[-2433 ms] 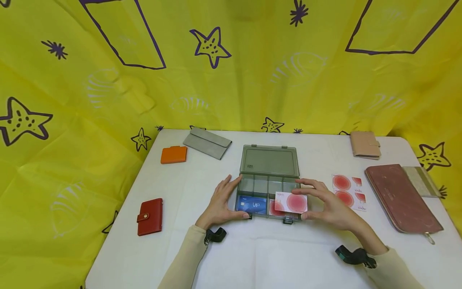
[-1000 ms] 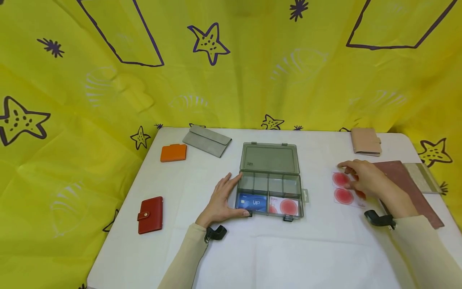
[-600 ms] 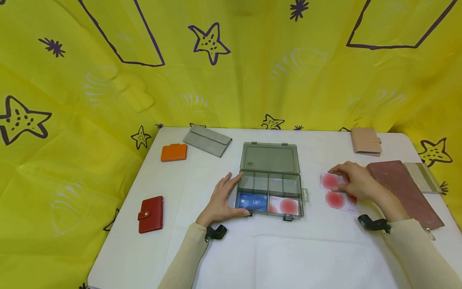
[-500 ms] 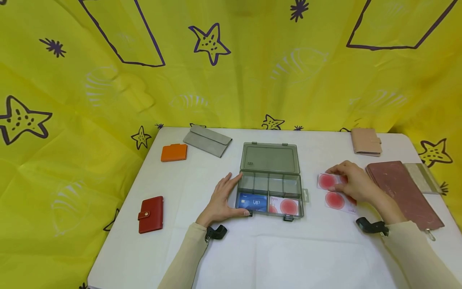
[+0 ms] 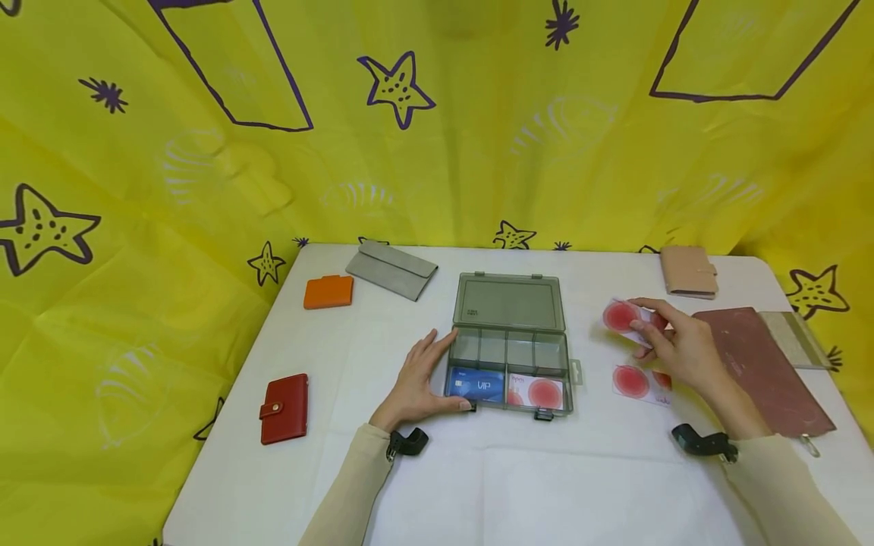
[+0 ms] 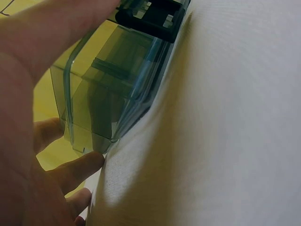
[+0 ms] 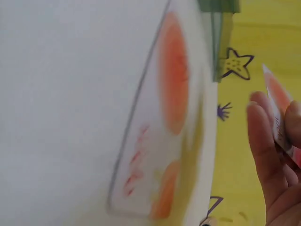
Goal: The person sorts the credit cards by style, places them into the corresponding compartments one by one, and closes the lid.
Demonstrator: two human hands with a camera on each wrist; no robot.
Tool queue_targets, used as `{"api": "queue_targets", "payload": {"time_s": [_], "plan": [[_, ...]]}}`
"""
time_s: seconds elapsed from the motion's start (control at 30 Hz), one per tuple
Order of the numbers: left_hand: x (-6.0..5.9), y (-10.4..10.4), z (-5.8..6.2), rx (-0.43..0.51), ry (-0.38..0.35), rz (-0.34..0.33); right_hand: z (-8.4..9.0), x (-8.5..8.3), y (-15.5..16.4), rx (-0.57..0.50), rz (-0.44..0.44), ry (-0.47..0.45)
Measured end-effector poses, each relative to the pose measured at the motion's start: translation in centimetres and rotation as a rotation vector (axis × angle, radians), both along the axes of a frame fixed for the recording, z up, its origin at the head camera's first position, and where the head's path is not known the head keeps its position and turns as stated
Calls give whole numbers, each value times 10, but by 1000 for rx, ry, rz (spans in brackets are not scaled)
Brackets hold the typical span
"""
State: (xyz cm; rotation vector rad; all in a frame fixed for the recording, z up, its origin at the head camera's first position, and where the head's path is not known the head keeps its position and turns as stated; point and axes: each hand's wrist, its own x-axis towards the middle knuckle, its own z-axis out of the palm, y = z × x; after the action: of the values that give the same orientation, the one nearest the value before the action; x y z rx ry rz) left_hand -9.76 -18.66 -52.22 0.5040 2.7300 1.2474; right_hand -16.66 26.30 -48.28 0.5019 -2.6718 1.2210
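Observation:
A translucent grey-green divided plastic box (image 5: 468, 348) lies with its lid back. In its front compartments are a blue VIP card (image 5: 481, 385) and a white card with red circles (image 5: 545, 393). My left hand (image 5: 413, 387) holds the box's left end, thumb at the front latch and forefinger at the back corner; the left wrist view shows fingertips (image 6: 96, 160) against its side. My right hand (image 5: 683, 353) pinches a red-circled card (image 5: 620, 316) above the table, partly hidden by the fingers. A similar card (image 5: 631, 381) lies flat beneath it.
On the left lie a red card holder (image 5: 285, 409), an orange one (image 5: 329, 293) and a grey envelope wallet (image 5: 392, 271). On the right are a beige card holder (image 5: 688, 271), a maroon zip wallet (image 5: 761, 371) and a grey-beige flat item (image 5: 795, 339).
My right hand let go of one red-circled card in the box's front right compartment, moved right, slid two others leftward and has lifted one. My left hand stays at the box.

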Motion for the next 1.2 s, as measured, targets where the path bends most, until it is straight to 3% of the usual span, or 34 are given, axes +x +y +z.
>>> {"api": "queue_targets", "payload": {"time_s": [0.07,0.2,0.37,0.5,0.67,0.83,1.03,1.2], "plan": [[0,0,-1,-5,-11,4,2,2,-4,-66,-37,-13],[1,0,-2,-11,-24,10,5,5,-11,-267,-11,-186],[0,0,-3,-18,-42,11,3,10,-19,-583,161,-414],[0,1,-3,-17,-48,9,2,14,-27,-698,294,-485],[0,1,-1,-8,-42,9,5,22,-41,-672,323,-500],[0,1,0,-5,-34,11,6,34,-58,-516,318,-436],[-1,1,-2,-4,-16,3,6,50,-75,-217,289,-204],[-1,0,-1,6,-7,5,-1,53,-84,-12,279,-22]]}}
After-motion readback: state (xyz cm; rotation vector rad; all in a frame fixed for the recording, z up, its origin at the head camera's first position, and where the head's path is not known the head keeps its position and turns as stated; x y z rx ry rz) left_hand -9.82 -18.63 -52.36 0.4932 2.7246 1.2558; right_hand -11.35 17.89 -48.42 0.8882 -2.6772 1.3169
